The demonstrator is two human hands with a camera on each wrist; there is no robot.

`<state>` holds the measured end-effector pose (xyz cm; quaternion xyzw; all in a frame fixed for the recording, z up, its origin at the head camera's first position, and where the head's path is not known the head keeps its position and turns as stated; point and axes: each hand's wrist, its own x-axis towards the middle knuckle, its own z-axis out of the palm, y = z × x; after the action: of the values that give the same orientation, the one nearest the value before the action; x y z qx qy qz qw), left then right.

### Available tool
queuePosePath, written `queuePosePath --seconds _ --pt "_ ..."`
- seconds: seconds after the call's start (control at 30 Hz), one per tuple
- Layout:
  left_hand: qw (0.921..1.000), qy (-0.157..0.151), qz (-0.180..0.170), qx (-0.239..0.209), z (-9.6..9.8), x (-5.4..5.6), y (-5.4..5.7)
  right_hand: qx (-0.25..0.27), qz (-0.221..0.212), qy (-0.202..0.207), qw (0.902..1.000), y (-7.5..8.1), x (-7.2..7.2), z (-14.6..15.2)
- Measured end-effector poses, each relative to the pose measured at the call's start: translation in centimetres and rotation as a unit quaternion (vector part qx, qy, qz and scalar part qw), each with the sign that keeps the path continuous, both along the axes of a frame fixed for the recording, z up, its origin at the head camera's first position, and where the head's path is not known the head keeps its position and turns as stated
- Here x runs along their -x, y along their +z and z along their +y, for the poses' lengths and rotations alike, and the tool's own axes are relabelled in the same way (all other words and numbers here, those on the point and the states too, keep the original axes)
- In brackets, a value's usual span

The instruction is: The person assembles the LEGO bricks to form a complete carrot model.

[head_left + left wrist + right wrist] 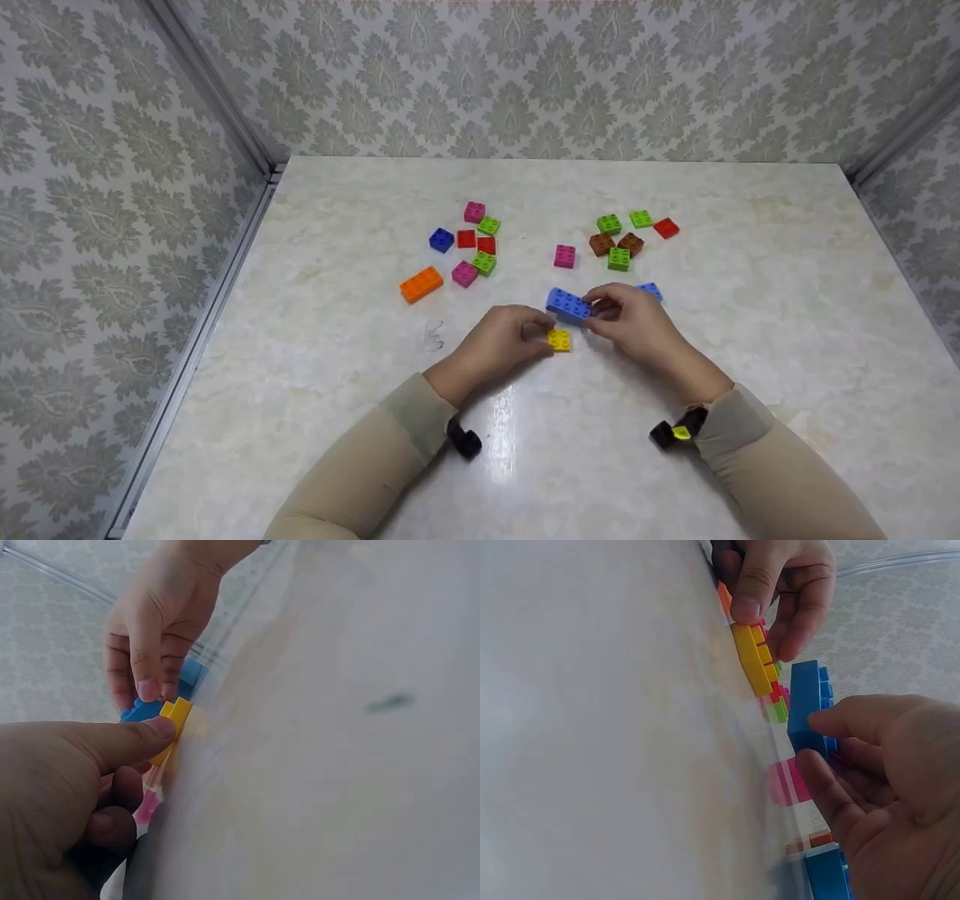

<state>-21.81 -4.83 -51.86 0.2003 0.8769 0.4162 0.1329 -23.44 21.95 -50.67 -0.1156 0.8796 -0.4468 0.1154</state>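
Observation:
My left hand (495,341) pinches a small yellow toy brick (559,340) by its left end, low over the table. Seen from the left wrist, the thumb lies along the side of the yellow brick (178,716). My right hand (637,322) holds a longer blue brick (568,305) by its right end between thumb and fingers, studs up. In the right wrist view this blue brick (805,705) appears raised above the table, apart from the yellow brick (751,660). A second blue brick (650,291) lies partly hidden behind the right hand.
An orange brick (421,284) lies on the table (337,465) at left, near a dark blue brick (442,240). Pink, green and red bricks cluster beside it. Farther right are a pink brick (565,256), brown bricks (601,244), green bricks and a red one (666,228). Patterned walls enclose the table.

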Motion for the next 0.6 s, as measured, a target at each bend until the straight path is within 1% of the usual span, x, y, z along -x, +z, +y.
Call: queuePosePath --seconds 0.1,0.3,0.43,0.6 --pt "0.9999 0.008 -0.012 0.002 0.11 0.00 0.04 0.012 -0.007 0.001 0.9999 0.04 -0.07 0.07" --pt "0.9991 0.030 -0.031 -0.004 0.12 0.13 0.09 0.017 -0.012 0.009 0.9997 0.05 -0.09 0.07" --pt "0.9979 0.049 -0.041 -0.015 0.05 0.26 0.12 0.028 0.005 0.023 0.9993 0.03 -0.13 0.06" --pt "0.9964 0.057 -0.057 -0.025 0.04 0.35 0.18 0.037 0.025 0.049 0.9978 0.03 -0.23 0.02"
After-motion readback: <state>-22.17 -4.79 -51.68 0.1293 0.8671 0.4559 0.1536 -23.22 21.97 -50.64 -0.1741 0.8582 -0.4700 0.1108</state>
